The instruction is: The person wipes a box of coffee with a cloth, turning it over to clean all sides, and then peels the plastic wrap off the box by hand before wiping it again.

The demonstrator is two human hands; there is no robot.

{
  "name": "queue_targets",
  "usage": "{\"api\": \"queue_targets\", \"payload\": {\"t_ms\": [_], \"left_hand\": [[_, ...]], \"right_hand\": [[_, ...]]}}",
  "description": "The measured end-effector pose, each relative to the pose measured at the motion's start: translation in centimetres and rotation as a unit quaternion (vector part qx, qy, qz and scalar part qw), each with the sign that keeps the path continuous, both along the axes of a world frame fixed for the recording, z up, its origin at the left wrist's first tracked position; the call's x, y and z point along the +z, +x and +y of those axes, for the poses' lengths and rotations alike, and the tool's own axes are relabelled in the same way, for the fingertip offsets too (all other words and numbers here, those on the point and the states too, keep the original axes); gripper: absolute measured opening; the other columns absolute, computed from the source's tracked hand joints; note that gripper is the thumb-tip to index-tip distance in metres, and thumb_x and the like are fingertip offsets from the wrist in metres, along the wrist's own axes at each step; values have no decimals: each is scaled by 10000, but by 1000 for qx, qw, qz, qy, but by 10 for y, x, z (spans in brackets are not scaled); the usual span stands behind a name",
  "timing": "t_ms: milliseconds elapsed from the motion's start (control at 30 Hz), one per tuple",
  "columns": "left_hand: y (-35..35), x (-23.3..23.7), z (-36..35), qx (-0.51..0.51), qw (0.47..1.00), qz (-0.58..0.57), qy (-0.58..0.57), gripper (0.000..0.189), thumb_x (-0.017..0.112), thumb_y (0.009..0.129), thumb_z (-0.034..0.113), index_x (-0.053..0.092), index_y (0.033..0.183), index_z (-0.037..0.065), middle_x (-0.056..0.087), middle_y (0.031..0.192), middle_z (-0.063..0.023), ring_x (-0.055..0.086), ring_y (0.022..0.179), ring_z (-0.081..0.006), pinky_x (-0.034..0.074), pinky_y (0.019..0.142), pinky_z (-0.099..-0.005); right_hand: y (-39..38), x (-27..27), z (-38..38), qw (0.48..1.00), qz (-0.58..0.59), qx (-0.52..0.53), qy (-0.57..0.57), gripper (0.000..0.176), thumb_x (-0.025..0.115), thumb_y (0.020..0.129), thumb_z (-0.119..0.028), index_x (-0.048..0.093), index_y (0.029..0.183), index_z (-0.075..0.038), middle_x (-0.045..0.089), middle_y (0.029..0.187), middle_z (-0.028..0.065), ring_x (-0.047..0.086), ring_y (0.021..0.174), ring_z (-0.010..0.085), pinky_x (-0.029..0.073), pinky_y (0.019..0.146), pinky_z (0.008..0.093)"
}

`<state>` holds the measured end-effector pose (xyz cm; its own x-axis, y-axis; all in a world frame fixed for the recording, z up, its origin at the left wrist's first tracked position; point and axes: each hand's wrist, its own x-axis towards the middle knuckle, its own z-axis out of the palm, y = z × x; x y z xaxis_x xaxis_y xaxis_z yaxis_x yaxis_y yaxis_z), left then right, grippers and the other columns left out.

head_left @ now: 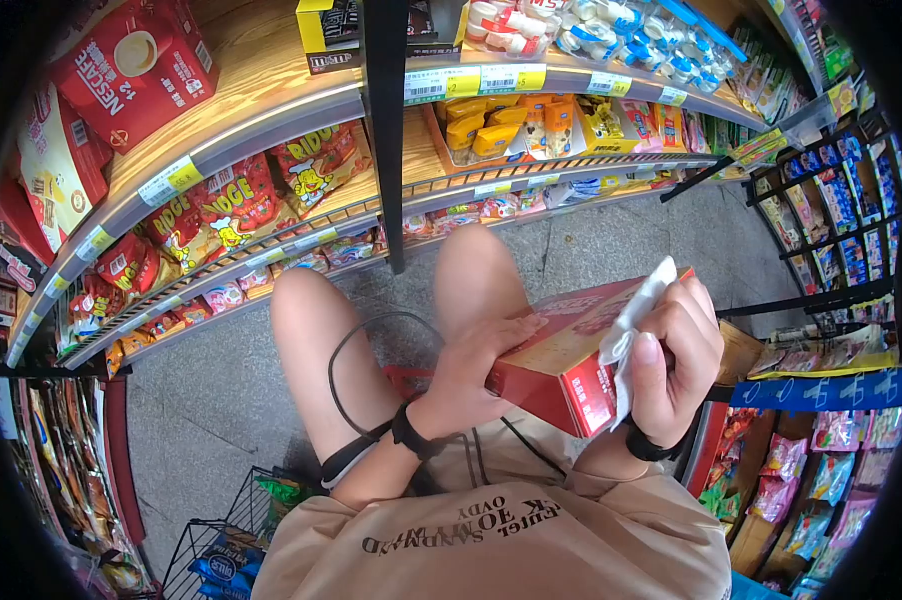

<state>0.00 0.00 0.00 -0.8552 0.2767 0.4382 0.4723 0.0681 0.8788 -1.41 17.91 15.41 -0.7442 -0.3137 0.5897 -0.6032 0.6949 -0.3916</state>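
A red and cream carton [566, 350] is held tilted above my lap. My left hand [476, 365] grips its left side, with the fingers wrapped over the edge. On the opposite side, my right hand [676, 345] is closed on a crumpled white tissue [626, 335], which is pressed against the carton's right edge. Part of the carton's face lies under the tissue and right fingers. Both wrists wear dark bands.
Ahead, a wooden shelf [271, 75] carries a red Nescafe box [136, 65]. Red snack bags [236, 205] fill the tier below. A black post [385, 140] rises before my knees. A wire basket [211, 545] with packets stands behind left; candy racks [806, 480] line the right.
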Motion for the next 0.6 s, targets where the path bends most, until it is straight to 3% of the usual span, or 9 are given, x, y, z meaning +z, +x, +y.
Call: {"api": "queue_targets", "payload": {"t_ms": [300, 600], "left_hand": [[1, -4, 4, 1, 1000, 0, 22, 564, 817, 703, 130, 567, 1201, 42, 641, 1252, -127, 613, 1136, -317, 476, 974, -403], [1, -13, 5, 1, 997, -28, 77, 614, 845, 683, 127, 549, 1214, 35, 631, 1265, -150, 617, 1140, -314, 471, 981, -392]], "right_hand": [[0, 4, -2, 1000, 13, -9, 17, 269, 659, 733, -275, 490, 653, -82, 429, 645, 68, 394, 611, 273, 299, 608, 375], [3, -27, -13, 979, 174, -48, -91, 329, 561, 842, -189, 446, 566, -50, 402, 555, 61, 371, 514, 231, 276, 565, 357]]}}
